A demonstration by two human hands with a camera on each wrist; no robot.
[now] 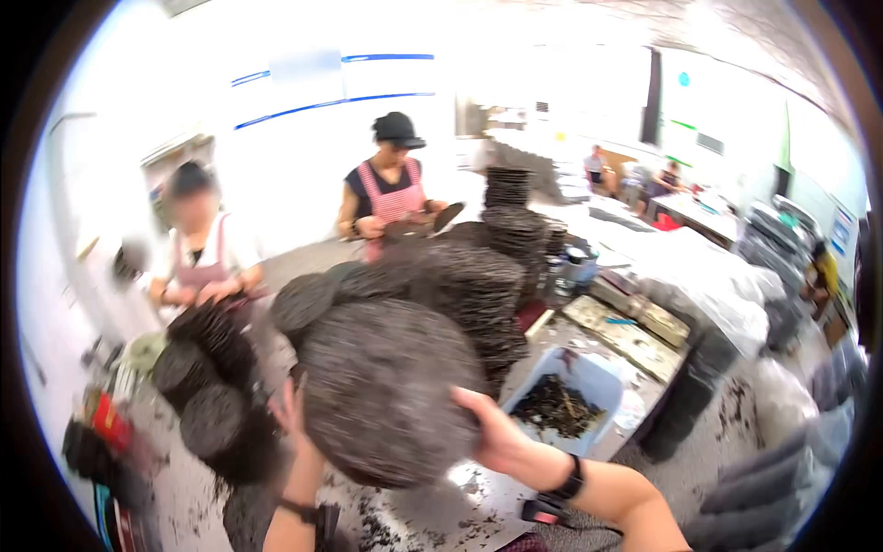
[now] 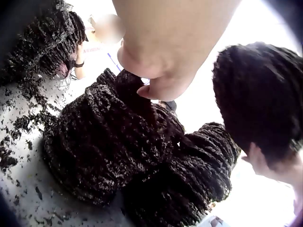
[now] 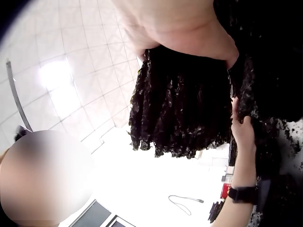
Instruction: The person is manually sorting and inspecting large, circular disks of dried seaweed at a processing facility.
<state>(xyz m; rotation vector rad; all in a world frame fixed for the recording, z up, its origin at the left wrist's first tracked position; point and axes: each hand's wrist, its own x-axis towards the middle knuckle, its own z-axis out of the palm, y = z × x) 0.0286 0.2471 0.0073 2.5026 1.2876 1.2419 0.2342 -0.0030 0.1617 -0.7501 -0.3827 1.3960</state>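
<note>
A thick stack of dark, round, rough-edged sheets [image 1: 391, 396] is held up in the head view. My right hand [image 1: 501, 432] grips its right side, thumb on the near face; the right wrist view shows this hand [image 3: 184, 35] spanning a dark stack [image 3: 182, 104]. At the stack's left edge is my left hand [image 1: 299, 432], fingers extended upward; contact is hard to tell. That hand [image 3: 244, 135] also shows beside dark material in the right wrist view. The left wrist view has my left hand [image 2: 158, 66] above dark stacks [image 2: 109, 142], its far fingers hidden.
More dark stacks [image 1: 474, 285] stand behind the held one, others [image 1: 213, 419] at left. A blue bin [image 1: 593, 423] of dark scraps is at right, near trays [image 1: 625, 336]. Two people in aprons [image 1: 395, 198] work across the table. Scraps litter the tabletop [image 1: 441, 520].
</note>
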